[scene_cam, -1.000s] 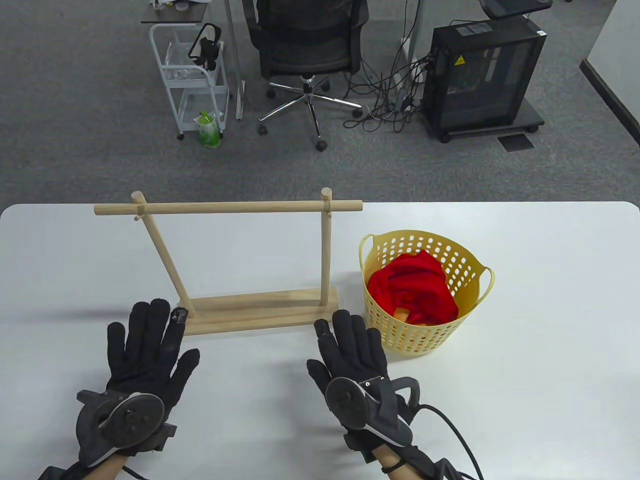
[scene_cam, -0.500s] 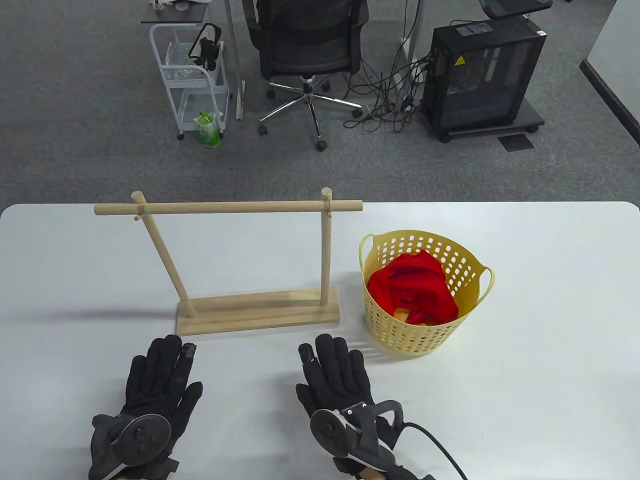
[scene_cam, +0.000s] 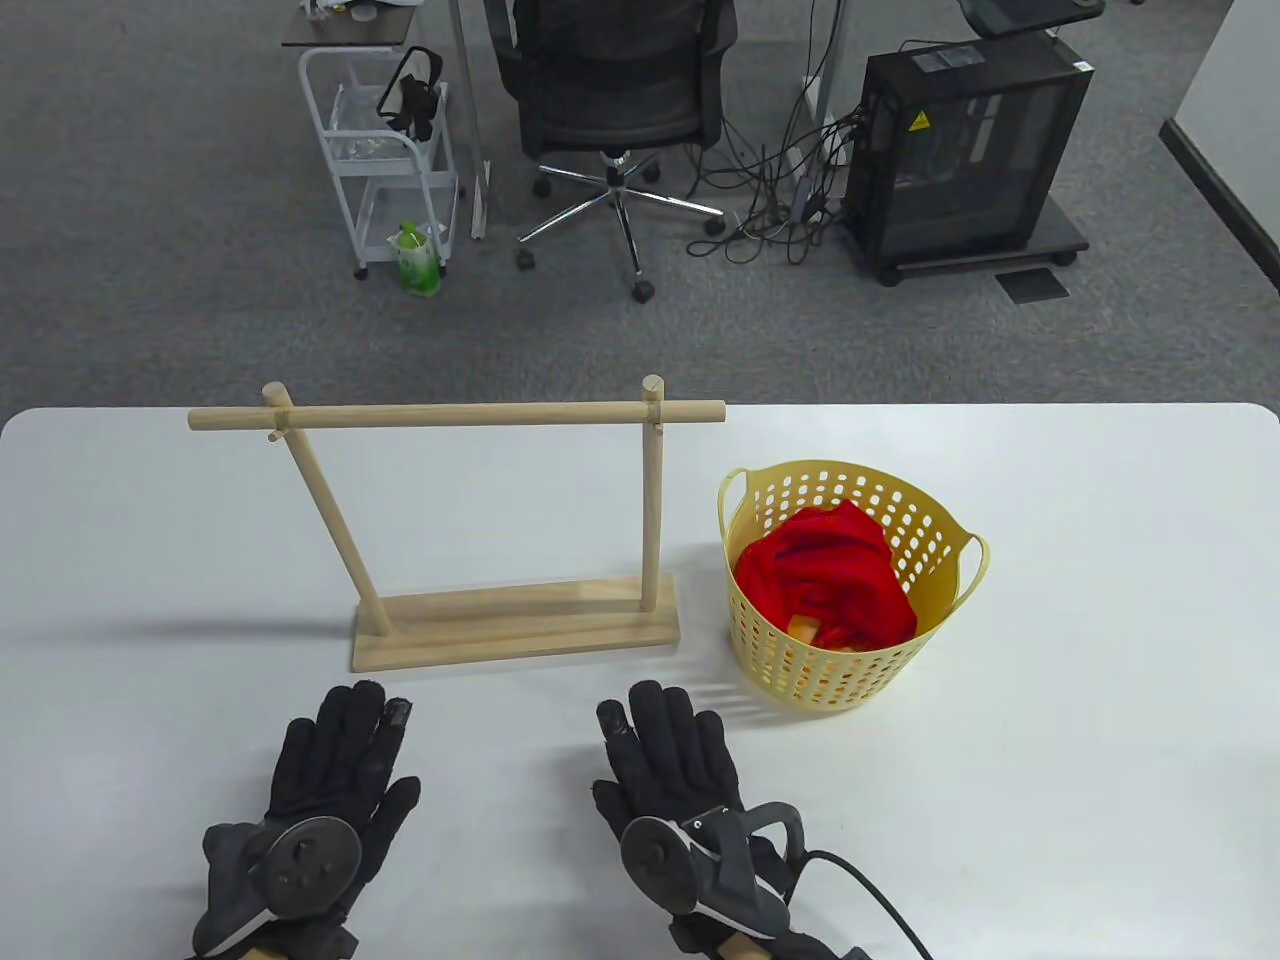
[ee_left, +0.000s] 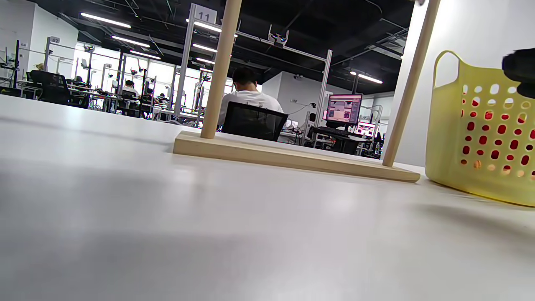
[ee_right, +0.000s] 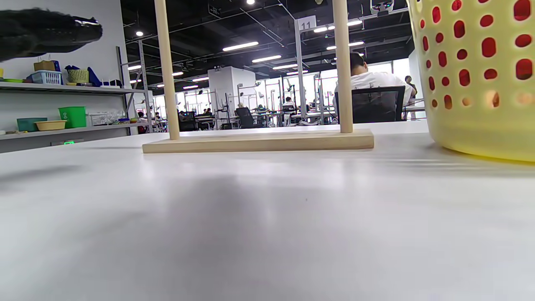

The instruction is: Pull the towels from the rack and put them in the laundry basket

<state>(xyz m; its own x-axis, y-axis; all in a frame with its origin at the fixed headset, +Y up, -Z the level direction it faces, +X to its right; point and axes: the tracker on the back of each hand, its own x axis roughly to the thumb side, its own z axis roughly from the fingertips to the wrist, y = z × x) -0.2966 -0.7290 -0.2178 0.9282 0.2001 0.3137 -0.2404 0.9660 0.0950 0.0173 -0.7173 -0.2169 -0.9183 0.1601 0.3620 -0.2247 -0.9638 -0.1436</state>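
white counter (scene_cam: 1050,700) carries a bare wooden rack (scene_cam: 500,520) with a yellow laundry basket (scene_cam: 940,520) just beside its right end; red towels (scene_cam: 830,575) lie bunched inside the basket. both hands, left (scene_cam: 330,770) and right (scene_cam: 670,760), lie flat with fingers straight, holding nothing, near the rack's base.

two gloved hands lie flat, palms down, side by side — the left hand (scene_cam: 325,775) with fingers straight and slightly spread, the right hand (scene_cam: 675,765) likewise extended — each holding nothing, a round tracker strapped to its back.
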